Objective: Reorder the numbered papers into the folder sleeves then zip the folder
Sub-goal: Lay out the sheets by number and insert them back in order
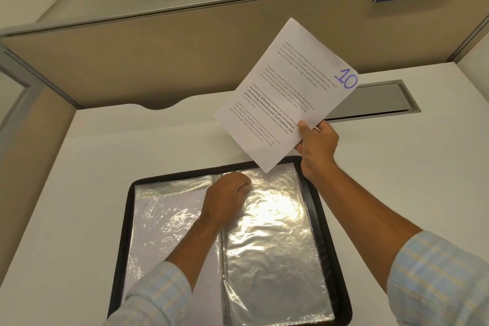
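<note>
While the right hand (pixel 317 148) pinches one corner of light, floppy paper 10 (pixel 285 92) above the open folder (pixel 341 299), the left hand (pixel 227 193) lies curled on a slippery sleeve (pixel 275 233), hold unclear.

the white printed paper sheet marked 10 (pixel 285 92), right of centre, is matt and smooth, faintly creased. at the bottom centre, the black zip folder (pixel 338 280) has a dull, fabric-like rim, and its clear plastic sleeves (pixel 275 233) are glossy, crinkled film throwing bright glare. the white desk top (pixel 79 193) looks matt and smooth. the beige partition panel (pixel 132 61) across the upper half looks like woven cloth, capped by a dull grey metal-looking rail (pixel 185 9). the pale checked shirt cuffs (pixel 436 286) are soft cloth.
</note>
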Motion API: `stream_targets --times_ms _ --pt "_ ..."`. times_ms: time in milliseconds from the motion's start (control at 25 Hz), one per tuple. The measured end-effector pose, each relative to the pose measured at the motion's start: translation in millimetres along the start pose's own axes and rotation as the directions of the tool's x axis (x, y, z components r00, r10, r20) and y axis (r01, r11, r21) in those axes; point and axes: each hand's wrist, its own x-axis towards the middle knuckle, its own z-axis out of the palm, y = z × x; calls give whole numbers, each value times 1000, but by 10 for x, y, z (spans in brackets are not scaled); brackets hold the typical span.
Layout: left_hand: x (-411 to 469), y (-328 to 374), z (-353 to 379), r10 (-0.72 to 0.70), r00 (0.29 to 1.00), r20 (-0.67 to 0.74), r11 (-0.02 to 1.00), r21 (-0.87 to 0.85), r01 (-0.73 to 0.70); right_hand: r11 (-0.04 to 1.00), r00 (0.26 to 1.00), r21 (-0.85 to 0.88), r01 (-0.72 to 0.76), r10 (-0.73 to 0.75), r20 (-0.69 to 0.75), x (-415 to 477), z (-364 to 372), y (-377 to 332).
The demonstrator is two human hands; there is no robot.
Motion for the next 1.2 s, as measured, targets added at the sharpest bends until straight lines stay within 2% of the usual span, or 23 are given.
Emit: stream_targets --times_ms 320,520,920,1200 --pt "5 55 -27 -65 998 -23 998 -16 64 996 999 -76 45 -42 35 15 111 82" --pt "20 40 -44 -38 999 -4 998 45 39 992 996 -96 81 -78 43 39 107 91" --pt "43 41 34 -107 971 212 986 -101 131 963 980 -204 179 -156 122 -7 167 149" --pt "48 80 42 -114 973 199 989 -75 131 908 968 -352 228 -174 178 14 86 236"
